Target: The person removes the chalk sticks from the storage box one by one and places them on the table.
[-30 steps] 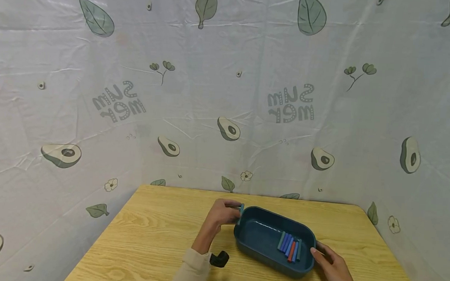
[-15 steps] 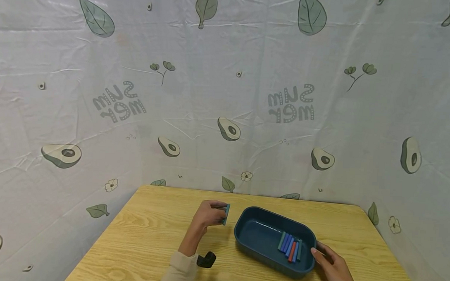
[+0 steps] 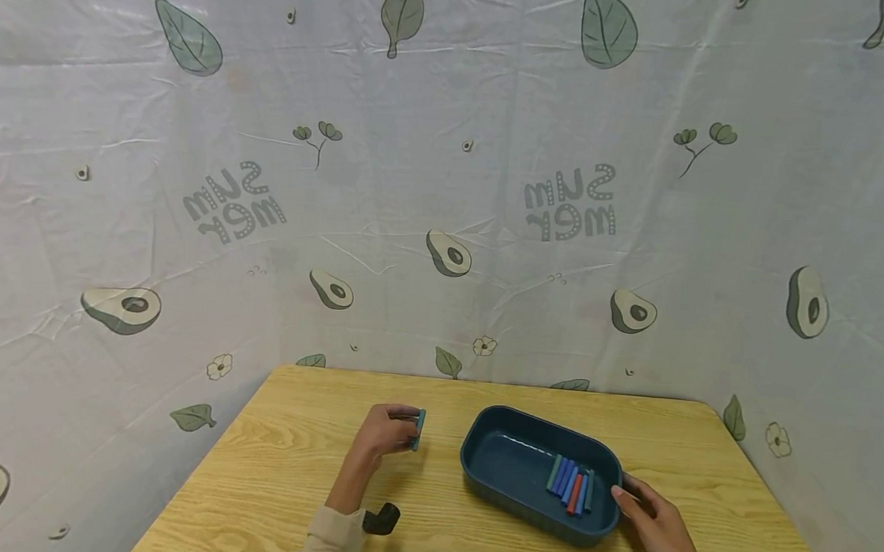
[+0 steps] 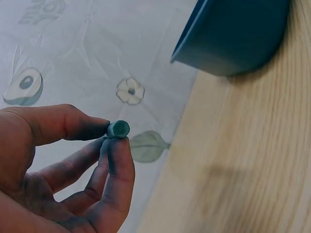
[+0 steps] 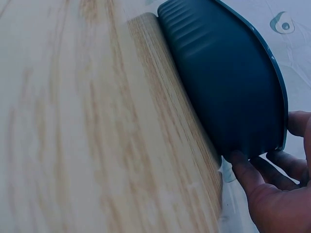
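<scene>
My left hand (image 3: 384, 432) pinches a teal-green chalk stick (image 4: 119, 129) between thumb and fingertips, above the table and left of the dark blue bin (image 3: 507, 459). Seen from the left wrist, the chalk points end-on at the camera, and bluish smudges darken the fingers (image 4: 121, 165). At the bin's right end, my right hand (image 3: 654, 519) holds it, thumb at the rim and the other fingers against the outer wall. Several chalk sticks lie side by side in the bin's right half: green ones, blue ones and a red chalk stick (image 3: 574, 493).
The bin sits at a slant on a wood-grain table (image 3: 304, 466). A pale curtain (image 3: 387, 185) printed with avocados and leaves hangs behind and along both sides. A black wrist mount (image 3: 381, 519) juts from the left sleeve (image 3: 334, 532).
My left hand has carried the green chalk stick leftward and slightly toward me, from the bin's left rim to over the bare table. The right hand and the bin have stayed put.
</scene>
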Demonstrator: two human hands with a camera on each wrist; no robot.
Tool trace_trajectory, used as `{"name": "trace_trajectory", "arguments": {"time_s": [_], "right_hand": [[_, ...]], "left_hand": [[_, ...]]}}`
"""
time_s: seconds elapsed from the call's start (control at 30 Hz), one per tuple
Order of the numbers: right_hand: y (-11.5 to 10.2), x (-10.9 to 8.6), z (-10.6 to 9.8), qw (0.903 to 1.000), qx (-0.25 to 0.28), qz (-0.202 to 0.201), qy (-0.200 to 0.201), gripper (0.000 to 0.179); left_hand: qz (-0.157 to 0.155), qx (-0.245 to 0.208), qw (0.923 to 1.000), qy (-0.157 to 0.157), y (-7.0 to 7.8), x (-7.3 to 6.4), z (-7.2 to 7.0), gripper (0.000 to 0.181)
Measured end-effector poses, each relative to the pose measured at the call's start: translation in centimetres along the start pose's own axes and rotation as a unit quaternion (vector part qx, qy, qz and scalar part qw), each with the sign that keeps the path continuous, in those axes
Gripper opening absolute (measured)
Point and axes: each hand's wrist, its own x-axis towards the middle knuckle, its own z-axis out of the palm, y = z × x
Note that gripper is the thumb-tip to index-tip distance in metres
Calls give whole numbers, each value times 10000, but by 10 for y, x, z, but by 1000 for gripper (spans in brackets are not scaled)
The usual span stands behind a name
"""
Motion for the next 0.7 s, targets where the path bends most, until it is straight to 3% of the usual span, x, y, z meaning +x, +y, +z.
{"name": "trace_trajectory", "arguments": {"time_s": [0.53, 0.7], "right_hand": [[0, 1, -1, 10000, -21, 26, -65, 81], [0, 1, -1, 10000, -35, 3, -54, 80]], "left_hand": [[-104, 99, 9998, 151, -18, -4, -18, 43], [-90, 404, 9990, 169, -25, -4, -21, 41]]}}
